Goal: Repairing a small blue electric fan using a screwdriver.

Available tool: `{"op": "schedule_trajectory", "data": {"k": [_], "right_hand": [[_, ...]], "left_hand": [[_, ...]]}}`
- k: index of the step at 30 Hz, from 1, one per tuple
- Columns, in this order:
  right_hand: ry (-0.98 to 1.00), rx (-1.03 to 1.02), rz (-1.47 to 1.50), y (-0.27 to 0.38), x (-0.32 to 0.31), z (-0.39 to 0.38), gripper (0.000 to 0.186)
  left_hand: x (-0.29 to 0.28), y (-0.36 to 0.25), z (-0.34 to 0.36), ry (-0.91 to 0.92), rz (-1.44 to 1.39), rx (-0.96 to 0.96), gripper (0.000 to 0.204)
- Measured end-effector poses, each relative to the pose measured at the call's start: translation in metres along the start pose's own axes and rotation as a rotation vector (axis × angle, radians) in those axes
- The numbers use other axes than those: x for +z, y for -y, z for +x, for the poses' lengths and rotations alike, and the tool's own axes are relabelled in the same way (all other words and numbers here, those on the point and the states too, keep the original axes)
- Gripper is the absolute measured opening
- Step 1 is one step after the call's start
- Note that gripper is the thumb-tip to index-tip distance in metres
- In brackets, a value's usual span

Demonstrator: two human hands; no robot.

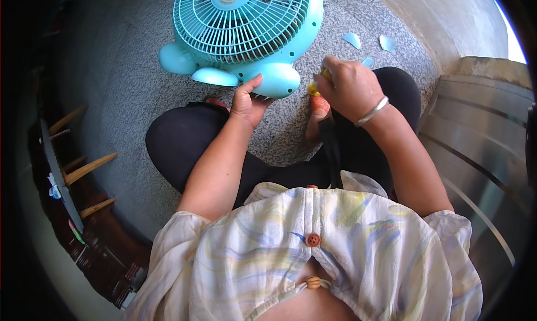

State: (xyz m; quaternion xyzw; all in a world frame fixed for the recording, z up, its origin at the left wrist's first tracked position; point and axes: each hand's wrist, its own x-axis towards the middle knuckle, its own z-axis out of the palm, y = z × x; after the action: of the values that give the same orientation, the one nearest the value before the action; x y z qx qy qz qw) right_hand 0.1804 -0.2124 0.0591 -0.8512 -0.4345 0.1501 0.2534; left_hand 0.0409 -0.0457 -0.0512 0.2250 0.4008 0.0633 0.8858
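A turquoise fan (240,19) with a round slatted grille lies on the speckled floor in front of me. Several rounded lobes stick out along its near edge. My left hand (249,104) grips the near right lobe, thumb on top and fingers underneath. To the right of the fan, my right hand (352,86) is closed around a small yellow object (314,90). Most of that object is hidden in the fist, so its kind cannot be told. The fist is apart from the fan, above my foot in its orange footwear (319,105).
Pale blue curved plastic pieces (387,43) lie on the floor (358,13) right of the fan. My bent legs (184,133) frame the work area. A metal panel (475,136) stands at the right. Dark wooden furniture (106,248) with pale pointed slats is at the left.
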Motion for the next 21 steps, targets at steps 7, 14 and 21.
{"op": "schedule_trajectory", "data": {"k": [7, 14, 21], "right_hand": [[-0.094, -0.112, 0.284, 0.017, -0.048, -0.035, 0.013], [-0.164, -0.216, 0.28, 0.025, -0.032, -0.045, 0.019], [-0.13, -0.264, 0.13, 0.027, -0.021, -0.035, 0.018]], "left_hand": [[-0.001, 0.001, -0.001, -0.024, -0.006, 0.026, 0.062], [-0.002, 0.002, 0.002, -0.012, 0.048, 0.029, 0.064], [0.0, 0.003, 0.0, -0.021, 0.001, 0.04, 0.057]]}}
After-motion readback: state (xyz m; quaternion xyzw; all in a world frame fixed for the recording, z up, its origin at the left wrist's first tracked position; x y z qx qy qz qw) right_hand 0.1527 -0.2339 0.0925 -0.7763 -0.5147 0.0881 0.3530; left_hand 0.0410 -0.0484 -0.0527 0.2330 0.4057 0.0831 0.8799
